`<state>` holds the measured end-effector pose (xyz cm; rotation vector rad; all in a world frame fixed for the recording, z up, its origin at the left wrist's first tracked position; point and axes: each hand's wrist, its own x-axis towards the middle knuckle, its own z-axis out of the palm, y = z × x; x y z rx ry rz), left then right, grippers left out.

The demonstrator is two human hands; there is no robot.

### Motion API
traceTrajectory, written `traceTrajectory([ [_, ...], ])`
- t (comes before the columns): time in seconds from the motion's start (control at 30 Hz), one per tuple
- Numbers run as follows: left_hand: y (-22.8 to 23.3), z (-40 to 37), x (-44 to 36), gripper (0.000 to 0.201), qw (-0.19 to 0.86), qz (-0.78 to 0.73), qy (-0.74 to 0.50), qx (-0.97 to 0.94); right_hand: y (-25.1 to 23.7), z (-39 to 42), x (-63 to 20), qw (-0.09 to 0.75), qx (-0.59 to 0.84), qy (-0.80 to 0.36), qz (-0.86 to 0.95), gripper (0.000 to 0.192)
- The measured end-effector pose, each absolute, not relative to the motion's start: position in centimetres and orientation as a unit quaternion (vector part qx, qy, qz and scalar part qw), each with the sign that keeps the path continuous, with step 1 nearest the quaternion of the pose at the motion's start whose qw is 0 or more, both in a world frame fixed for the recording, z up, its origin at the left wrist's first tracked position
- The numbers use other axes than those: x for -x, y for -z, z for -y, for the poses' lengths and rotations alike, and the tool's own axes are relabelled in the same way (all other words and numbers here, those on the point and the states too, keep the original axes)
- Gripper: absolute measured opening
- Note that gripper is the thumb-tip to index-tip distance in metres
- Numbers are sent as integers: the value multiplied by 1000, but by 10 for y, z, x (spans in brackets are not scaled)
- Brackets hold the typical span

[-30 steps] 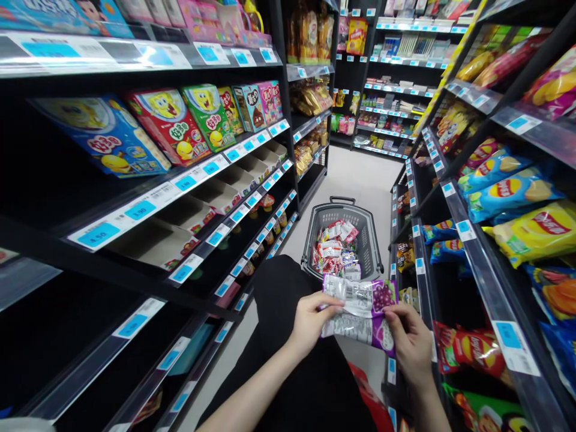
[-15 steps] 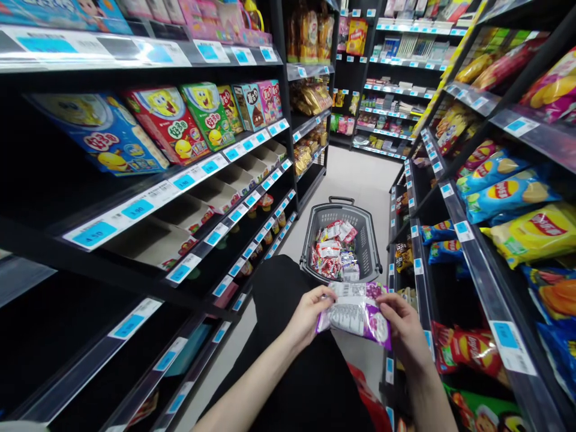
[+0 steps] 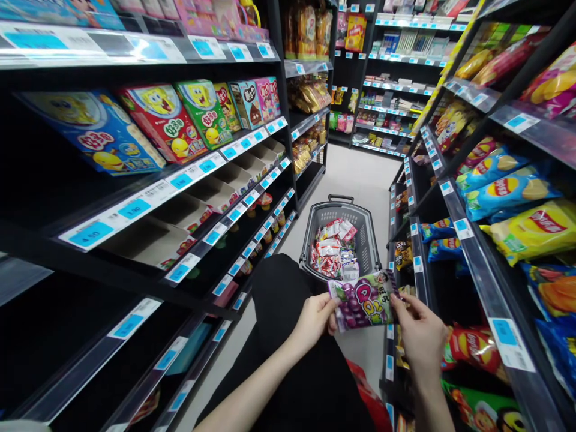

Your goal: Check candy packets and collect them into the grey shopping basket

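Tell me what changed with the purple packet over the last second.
The purple packet was turned over: its white printed back faced the camera before, and now the grape-printed front does. It also looks folded or gathered into one where two faces showed earlier. The left hand and right hand kept hold of its two ends. The basket on the floor stayed put, still full.

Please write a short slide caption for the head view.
Both hands, left hand and right hand, hold a purple candy packet above a grey basket.
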<state>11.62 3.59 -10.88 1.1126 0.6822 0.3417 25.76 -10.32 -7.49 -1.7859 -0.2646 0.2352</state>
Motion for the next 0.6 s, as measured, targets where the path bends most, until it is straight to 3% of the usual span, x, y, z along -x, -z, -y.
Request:
traceTrajectory([
  [0.27, 107, -40, -116, 50, 761, -304, -160, -551, 76, 117, -268, 573, 764, -202, 214, 34],
  [0.6, 93, -37, -107, 39, 841, -223, -161, -466, 57, 142, -274, 515, 772, -91, 361, 16],
])
